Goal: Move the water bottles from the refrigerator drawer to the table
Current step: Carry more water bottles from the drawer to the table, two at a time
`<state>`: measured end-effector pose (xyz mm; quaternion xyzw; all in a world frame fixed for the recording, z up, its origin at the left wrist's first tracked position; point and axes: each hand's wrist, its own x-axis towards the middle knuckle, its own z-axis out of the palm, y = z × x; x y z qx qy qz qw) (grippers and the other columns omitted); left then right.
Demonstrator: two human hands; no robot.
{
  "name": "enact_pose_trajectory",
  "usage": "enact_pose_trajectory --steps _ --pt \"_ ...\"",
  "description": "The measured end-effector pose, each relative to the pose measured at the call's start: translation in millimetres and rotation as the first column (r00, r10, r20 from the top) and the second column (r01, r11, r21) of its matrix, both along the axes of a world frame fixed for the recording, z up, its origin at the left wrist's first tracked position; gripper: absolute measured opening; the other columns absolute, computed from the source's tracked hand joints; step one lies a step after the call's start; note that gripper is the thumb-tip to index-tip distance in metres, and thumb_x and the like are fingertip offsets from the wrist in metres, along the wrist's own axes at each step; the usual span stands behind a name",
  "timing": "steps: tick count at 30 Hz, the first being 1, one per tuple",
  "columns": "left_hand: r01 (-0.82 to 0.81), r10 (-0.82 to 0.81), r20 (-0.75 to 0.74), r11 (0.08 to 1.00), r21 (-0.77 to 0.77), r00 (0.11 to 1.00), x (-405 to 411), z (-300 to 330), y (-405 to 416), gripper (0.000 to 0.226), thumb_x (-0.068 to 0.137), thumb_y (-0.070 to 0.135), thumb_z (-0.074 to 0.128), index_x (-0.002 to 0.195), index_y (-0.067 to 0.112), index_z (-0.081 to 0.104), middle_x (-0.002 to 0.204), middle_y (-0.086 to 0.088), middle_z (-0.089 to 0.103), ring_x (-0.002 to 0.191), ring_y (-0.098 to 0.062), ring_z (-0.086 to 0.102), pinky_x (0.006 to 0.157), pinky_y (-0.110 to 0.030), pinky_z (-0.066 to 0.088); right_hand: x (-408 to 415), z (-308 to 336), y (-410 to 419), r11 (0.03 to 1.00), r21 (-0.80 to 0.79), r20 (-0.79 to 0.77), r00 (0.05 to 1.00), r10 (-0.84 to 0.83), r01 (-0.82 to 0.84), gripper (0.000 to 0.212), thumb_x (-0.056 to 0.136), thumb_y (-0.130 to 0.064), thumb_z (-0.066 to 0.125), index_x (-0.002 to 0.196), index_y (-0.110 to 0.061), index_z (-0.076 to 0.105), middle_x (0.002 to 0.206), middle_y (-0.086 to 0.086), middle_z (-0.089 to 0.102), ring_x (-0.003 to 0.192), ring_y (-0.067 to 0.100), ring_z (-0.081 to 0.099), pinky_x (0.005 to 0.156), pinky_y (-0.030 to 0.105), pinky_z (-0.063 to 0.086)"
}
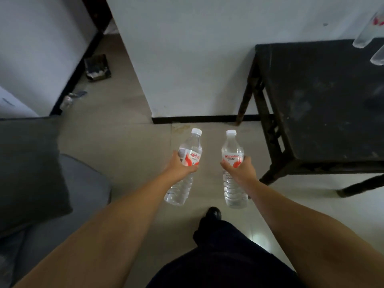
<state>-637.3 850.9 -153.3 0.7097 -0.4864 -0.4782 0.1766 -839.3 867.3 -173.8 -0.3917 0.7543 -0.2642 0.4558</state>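
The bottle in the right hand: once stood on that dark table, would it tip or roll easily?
The bottle looks full, so probably heavy and steady upright. Tall and narrow, a knock might topple it; its round body would likely roll.

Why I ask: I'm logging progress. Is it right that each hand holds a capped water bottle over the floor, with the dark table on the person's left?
Not quite. The head view shows the dark table on the person's right, not left. The rest stands: the left hand and right hand each hold a capped bottle over the floor.
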Motion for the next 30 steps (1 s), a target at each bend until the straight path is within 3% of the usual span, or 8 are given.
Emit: enact_pose_trajectory --steps 7,10,13,17,20,26,30 --pt "0.019 -0.02 -0.048 0.999 -0.031 0.999 -44.2 6.3 -143.0 0.068 0.07 0.028 0.081 0.124 0.017 0.042 0.117 -0.005 0.061 0.101 -0.022 0.061 0.092 -0.041 0.052 -56.4 30.4 -127.2 0.996 -0.04 -0.035 0.996 -0.082 0.08 0.074 0.083 -0.041 0.071 0.138 -0.011 0.033 0.111 0.001 0.052 0.104 0.019 0.057 0.083 0.031 0.046" --pt "0.063 -0.064 -0.056 0.998 -0.018 0.996 -64.6 6.6 -188.5 0.069 0.069 0.032 0.081 0.126 0.017 0.045 0.115 -0.003 0.062 0.099 -0.021 0.062 0.087 -0.036 0.051 -74.9 33.5 -164.9 0.987 -0.042 -0.024 0.987 -0.158 0.157 0.075 0.084 -0.039 0.07 0.141 -0.012 0.03 0.114 0.001 0.052 0.098 0.016 0.053 0.084 0.032 0.045" --pt "0.142 -0.141 -0.043 0.99 0.008 0.989 -87.3 2.6 -237.6 0.068 0.071 0.034 0.08 0.126 0.016 0.044 0.116 -0.001 0.06 0.1 -0.02 0.06 0.086 -0.035 0.05 -93.8 26.5 -199.8 0.972 -0.005 -0.039 0.971 -0.237 0.237 0.078 0.081 -0.043 0.072 0.141 -0.014 0.03 0.123 0.005 0.055 0.097 0.017 0.054 0.079 0.031 0.045" --pt "0.264 -0.263 -0.016 0.965 0.014 0.965 -118.2 -3.7 -310.7 0.072 0.077 0.033 0.077 0.133 0.015 0.035 0.125 -0.004 0.054 0.109 -0.024 0.057 0.083 -0.032 0.046 -117.7 17.5 -253.2 0.948 -0.003 -0.043 0.947 -0.319 0.319 0.077 0.08 -0.043 0.073 0.138 -0.015 0.033 0.113 0.0 0.054 0.092 0.014 0.056 0.073 0.027 0.049" --pt "0.355 -0.355 0.009 0.935 0.008 0.935 -142.0 -6.1 -374.9 0.073 0.077 0.035 0.076 0.134 0.016 0.034 0.127 -0.007 0.054 0.105 -0.022 0.056 0.083 -0.032 0.046 -136.2 19.0 -301.4 0.922 -0.025 -0.035 0.922 -0.386 0.385 0.074 0.082 -0.039 0.073 0.139 -0.014 0.032 0.109 -0.002 0.054 0.09 0.012 0.056 0.066 0.022 0.047" --pt "0.531 -0.53 0.052 0.847 -0.02 0.846 -192.9 18.7 -504.5 0.073 0.078 0.034 0.076 0.135 0.014 0.034 0.131 -0.008 0.052 0.111 -0.026 0.054 0.082 -0.03 0.042 -173.3 36.3 -394.6 0.831 0.013 -0.051 0.831 -0.555 0.556 0.083 0.082 -0.046 0.07 0.144 -0.015 0.025 0.132 0.006 0.049 0.116 0.024 0.054 0.085 0.034 0.048" --pt "0.613 -0.611 0.06 0.79 -0.031 0.79 -238.9 28.3 -569.8 0.073 0.079 0.035 0.075 0.135 0.017 0.033 0.132 -0.007 0.05 0.117 -0.025 0.053 0.092 -0.034 0.047 -191.3 38.3 -429.6 0.741 0.05 -0.023 0.742 -0.67 0.67 0.082 0.082 -0.045 0.07 0.145 -0.018 0.025 0.135 0.006 0.048 0.121 0.026 0.053 0.09 0.039 0.048"
